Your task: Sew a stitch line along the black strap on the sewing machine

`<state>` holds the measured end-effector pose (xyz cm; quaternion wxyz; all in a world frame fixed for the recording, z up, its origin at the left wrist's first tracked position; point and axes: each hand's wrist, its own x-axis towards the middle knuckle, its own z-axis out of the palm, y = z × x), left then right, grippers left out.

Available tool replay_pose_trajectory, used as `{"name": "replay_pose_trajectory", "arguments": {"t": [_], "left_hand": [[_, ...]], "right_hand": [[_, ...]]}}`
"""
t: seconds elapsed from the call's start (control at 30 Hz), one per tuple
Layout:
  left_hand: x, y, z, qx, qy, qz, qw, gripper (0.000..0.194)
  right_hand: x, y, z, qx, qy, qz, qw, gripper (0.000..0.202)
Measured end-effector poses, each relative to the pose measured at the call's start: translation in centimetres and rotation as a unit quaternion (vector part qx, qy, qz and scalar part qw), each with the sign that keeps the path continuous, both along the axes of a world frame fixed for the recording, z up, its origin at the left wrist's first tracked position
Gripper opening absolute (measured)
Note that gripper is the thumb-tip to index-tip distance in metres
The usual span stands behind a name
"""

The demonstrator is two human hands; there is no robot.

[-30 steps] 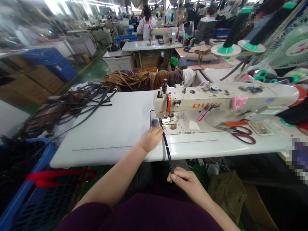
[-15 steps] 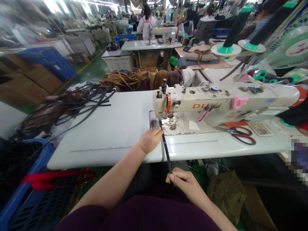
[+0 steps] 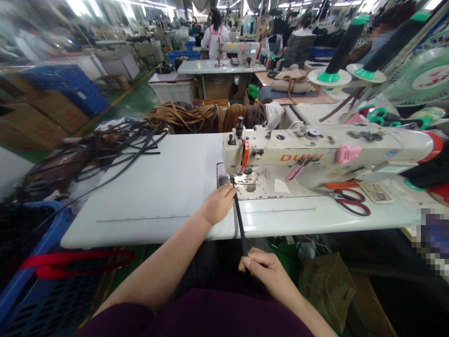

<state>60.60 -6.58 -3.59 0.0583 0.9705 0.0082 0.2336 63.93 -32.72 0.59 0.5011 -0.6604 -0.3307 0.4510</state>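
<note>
While your left hand (image 3: 219, 204) rests on the white table (image 3: 157, 187) with its fingers curled loosely against the black strap (image 3: 240, 226), your right hand (image 3: 263, 269) sits below the table edge, fingers closed in a pinch on the strap's near end. The strap runs taut from that pinch up over the table edge to the needle area of the cream sewing machine (image 3: 315, 152), passing just beside your left fingertips. Red-handled scissors (image 3: 347, 201) lie on the table under the machine's arm, well apart from both hands. A loose heap of black straps (image 3: 115, 145) spreads over the table's far left corner, and brown straps (image 3: 185, 116) are piled behind the table. A blue crate (image 3: 24, 276) with a red band (image 3: 77, 262) across it stands by your left elbow. Farther off, another person sits at a second machine (image 3: 238, 49).
</note>
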Motion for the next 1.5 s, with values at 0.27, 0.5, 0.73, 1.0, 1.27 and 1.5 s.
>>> {"name": "replay_pose_trajectory", "arguments": {"t": [0.27, 0.5, 0.73, 1.0, 1.27, 1.5], "left_hand": [[-0.2, -0.1, -0.4, -0.011, 0.010, 0.007, 1.000, 0.025], [-0.3, -0.2, -0.3, 0.045, 0.001, 0.008, 0.999, 0.015], [0.0, -0.5, 0.4, 0.065, 0.008, 0.004, 0.998, 0.013], [-0.2, -0.6, 0.9, 0.060, -0.001, 0.018, 0.998, 0.011], [-0.2, -0.5, 0.5, 0.053, 0.014, 0.018, 0.998, 0.012], [-0.4, -0.3, -0.1, 0.051, 0.019, 0.008, 0.998, 0.016]], "right_hand": [[0.1, 0.2, -0.1, -0.003, -0.004, 0.012, 1.000, 0.054], [0.3, 1.0, -0.4, 0.034, -0.032, -0.009, 0.999, 0.050], [0.7, 2.4, -1.9, 0.030, -0.042, -0.056, 0.997, 0.052], [0.5, 3.1, -2.2, -0.001, 0.054, -0.098, 0.994, 0.062], [0.1, 2.3, -1.1, -0.004, 0.059, -0.073, 0.996, 0.055], [0.0, 2.3, -0.5, 0.004, 0.055, -0.070, 0.996, 0.054]]}}
